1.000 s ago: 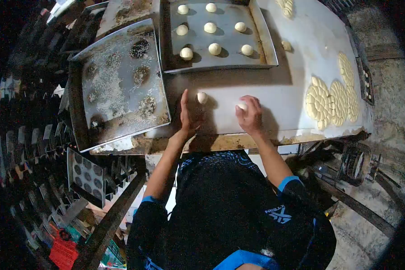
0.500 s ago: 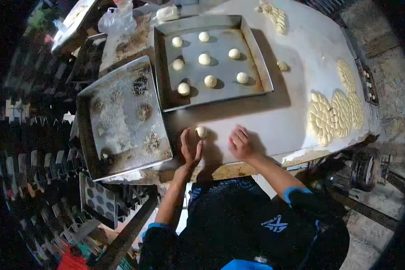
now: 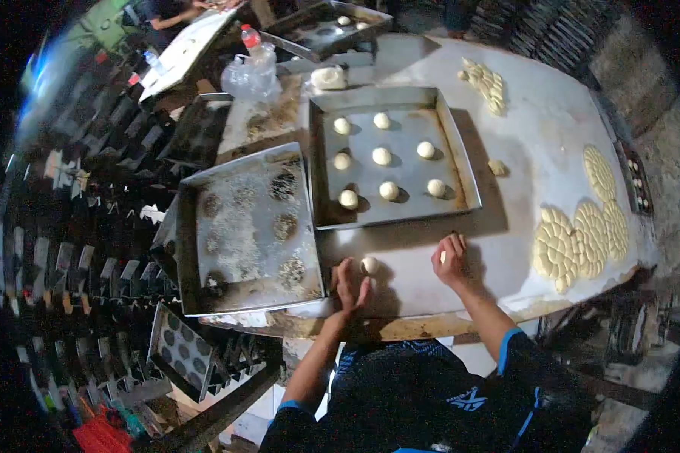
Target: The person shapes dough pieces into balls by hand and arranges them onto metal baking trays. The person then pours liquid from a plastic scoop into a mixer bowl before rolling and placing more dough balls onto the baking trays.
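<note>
My left hand (image 3: 350, 285) rests at the near side of the work table, its fingers apart, beside a round dough ball (image 3: 369, 265). The ball sits on the table by the fingertips, not gripped. To the right, my right hand (image 3: 452, 260) is above the table with curled fingers. A small pale bit shows at its fingers, too small to make out. Beyond the hands lies a square metal tray (image 3: 400, 221) with several dough balls (image 3: 381, 156) spaced apart in it.
On the left is a second metal tray (image 3: 242, 226) dusted with pale crumbs. Scored dough rounds (image 3: 555, 245) lie at the right, and more cut dough (image 3: 485, 84) at the back. A small dough lump (image 3: 497, 167) is near the tray. A plastic bag (image 3: 251, 79) stands at the back left.
The view has tilted up, so everything appears lower and farther right. My right hand has moved slightly forward and away from the dough ball; my left hand stays beside it.
</note>
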{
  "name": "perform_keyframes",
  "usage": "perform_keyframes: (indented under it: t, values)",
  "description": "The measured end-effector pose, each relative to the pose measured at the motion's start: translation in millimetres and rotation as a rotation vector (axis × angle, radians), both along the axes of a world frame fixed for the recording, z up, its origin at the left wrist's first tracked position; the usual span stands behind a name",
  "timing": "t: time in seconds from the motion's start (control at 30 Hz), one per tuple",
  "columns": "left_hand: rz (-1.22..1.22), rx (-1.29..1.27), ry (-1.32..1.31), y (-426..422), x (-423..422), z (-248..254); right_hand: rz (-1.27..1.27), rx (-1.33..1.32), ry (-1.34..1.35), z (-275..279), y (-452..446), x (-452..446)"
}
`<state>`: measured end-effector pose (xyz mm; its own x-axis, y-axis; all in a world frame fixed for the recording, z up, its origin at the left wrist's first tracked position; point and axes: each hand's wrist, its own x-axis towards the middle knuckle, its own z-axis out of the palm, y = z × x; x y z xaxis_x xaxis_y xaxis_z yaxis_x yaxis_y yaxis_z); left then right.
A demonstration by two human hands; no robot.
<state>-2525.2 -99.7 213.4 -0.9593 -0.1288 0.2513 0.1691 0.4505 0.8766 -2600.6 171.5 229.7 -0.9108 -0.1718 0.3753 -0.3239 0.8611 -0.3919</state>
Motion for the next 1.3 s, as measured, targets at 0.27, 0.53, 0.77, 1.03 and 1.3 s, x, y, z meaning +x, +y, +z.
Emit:
perform_keyframes:
  t: [0.27,0.53,0.77,1.03,1.3]
  values:
    - [-0.022,0.242,0.179,5.5,-8.8,-29.4,0.082,0.061,-0.106,39.3,-42.2,43.1]
    - [-0.1,0.49,0.283,9.6,-7.6,-44.2,-0.146,-0.954,-0.897,58.0,25.3,47.9]
    - [-0.037,0.291,0.259,2.5,-3.1,-48.7,0.172,-0.185,-0.09,26.2,-3.9,59.9]
    - [-0.18,-0.374,0.448,14.7,16.8,37.0,0.2,-0.184,-0.377,-9.6,25.4,49.8]
    - [-0.425,-0.471,-0.019,118.8,-21.0,60.5,0.239,-0.272,-0.514,19.1,39.5,57.8]
